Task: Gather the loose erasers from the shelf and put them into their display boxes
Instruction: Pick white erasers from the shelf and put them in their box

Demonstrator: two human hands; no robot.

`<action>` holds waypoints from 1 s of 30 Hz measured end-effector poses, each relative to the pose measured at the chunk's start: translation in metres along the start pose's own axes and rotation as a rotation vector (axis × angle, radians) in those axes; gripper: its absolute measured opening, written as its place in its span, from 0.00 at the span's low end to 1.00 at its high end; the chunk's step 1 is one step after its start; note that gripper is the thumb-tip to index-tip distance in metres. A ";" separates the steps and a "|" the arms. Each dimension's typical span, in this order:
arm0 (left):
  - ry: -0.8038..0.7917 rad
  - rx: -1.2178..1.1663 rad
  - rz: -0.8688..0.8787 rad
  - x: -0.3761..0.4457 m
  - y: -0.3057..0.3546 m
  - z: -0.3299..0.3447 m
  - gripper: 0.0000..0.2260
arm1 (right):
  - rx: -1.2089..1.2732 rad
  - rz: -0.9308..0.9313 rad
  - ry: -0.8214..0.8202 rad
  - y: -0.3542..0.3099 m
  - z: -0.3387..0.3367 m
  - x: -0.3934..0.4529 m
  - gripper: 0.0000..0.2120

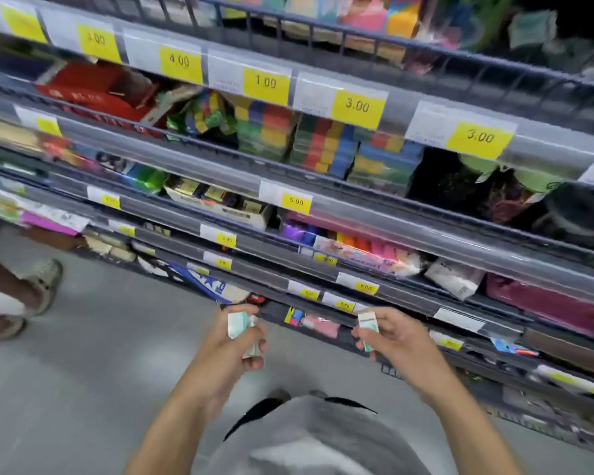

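In front of the shelves (323, 303), each hand, left (234, 341) and right (388, 334), grips white-and-green erasers (237, 325).

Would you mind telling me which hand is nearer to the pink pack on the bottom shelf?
Right. The right hand is just right of the pink pack; the left hand is farther off, to its left.

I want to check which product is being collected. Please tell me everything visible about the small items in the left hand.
The erasers in the left hand are small white blocks in wrappers with pale green bands. The left hand grips them with curled fingers, out in front of a low shelf edge and above the grey floor. One sticks up above the fingers and another shows lower, near the thumb. Motion blur hides any print and the exact count. Only this hand touches them.
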State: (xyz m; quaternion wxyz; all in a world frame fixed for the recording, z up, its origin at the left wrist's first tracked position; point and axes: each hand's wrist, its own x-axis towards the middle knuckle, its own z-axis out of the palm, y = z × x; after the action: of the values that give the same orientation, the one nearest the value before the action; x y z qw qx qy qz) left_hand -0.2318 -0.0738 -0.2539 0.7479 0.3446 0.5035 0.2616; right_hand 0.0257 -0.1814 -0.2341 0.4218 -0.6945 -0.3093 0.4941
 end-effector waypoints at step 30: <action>0.710 -0.484 0.066 -0.126 -0.065 -0.269 0.14 | -0.270 -0.103 -0.641 -0.026 0.331 0.091 0.09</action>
State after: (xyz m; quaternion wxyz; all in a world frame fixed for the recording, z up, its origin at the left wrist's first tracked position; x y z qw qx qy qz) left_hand -0.5251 -0.1397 -0.3008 0.5787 0.0638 0.6424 0.4983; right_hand -0.2588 -0.0004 -0.3012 0.2318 -0.5371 -0.5232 0.6197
